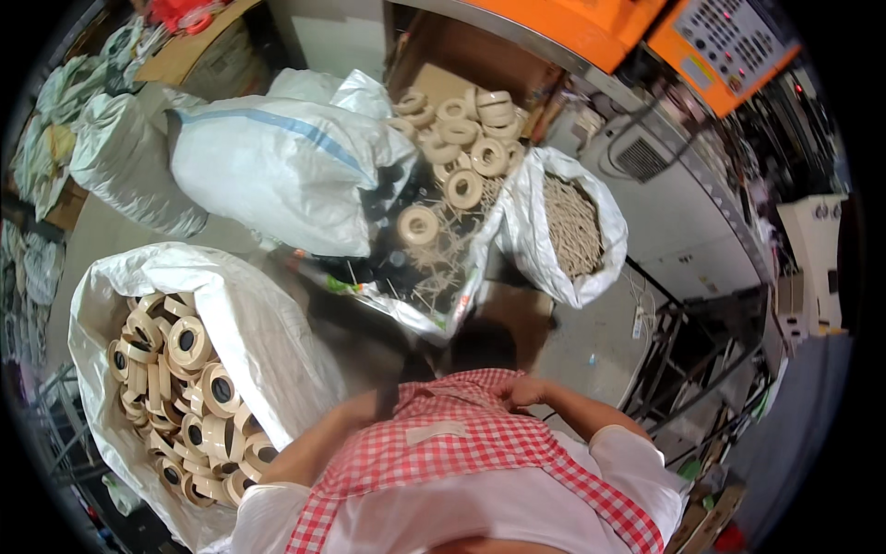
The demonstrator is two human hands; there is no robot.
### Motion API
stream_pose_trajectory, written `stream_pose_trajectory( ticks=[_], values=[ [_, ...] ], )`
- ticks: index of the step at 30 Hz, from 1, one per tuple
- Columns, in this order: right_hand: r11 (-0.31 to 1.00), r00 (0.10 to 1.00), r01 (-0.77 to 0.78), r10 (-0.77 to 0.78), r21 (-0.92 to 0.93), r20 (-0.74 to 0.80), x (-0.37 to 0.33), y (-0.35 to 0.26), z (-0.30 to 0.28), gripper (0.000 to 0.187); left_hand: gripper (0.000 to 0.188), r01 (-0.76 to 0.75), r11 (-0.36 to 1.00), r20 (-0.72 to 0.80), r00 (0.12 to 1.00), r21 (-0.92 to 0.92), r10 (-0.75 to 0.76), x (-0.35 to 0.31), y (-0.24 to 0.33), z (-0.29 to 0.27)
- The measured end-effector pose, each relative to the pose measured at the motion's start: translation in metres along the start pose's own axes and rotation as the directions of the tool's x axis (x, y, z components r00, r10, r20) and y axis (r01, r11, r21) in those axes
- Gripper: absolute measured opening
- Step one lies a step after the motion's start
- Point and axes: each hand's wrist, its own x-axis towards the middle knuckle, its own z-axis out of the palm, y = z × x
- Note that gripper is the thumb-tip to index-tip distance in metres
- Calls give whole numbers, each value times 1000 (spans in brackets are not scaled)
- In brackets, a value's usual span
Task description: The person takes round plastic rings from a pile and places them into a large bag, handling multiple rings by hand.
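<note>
I wear a red-and-white checked apron (452,452), its cloth bunched up at my waist. My right hand (523,393) is at the apron's right edge, with its fingers curled in against the cloth. On the other side, my left hand (374,406) is in shadow and partly behind the apron, so its fingers do not show. Near my left arm stands a large open white sack (277,346), filled with beige plastic rings (189,343). Ahead of me, more beige rings (463,188) are piled on cardboard and dark sheeting, with thin beige sticks (443,254) scattered among them.
An open white sack (591,286) of small beige pieces (570,226) stands ahead to the right. Full white sacks (268,175) lean at the far left. An orange machine (572,28) with a control panel (724,42) rises beyond. A metal frame (688,388) is at right.
</note>
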Motion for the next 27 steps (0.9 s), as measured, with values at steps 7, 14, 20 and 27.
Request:
stream_pose_trajectory(
  ticks=[7,14,20,27],
  values=[
    [996,944,-12,41,-89,327,44,-72,-163,20,32,-42,924,-38,997,380,61,34,13,-24],
    [876,988,-69,-6,-478,-154,151,-54,-308,28,26,26,977,-224,974,210,22,108,-14,-35],
    [529,975,103,-221,-842,-20,362,66,-422,22,18,-349,904,-932,341,-249,-125,279,-104,-103],
    [416,830,152,-546,-896,-112,489,178,-438,51,29,-276,952,-864,503,-133,26,467,-117,-194]
  ],
)
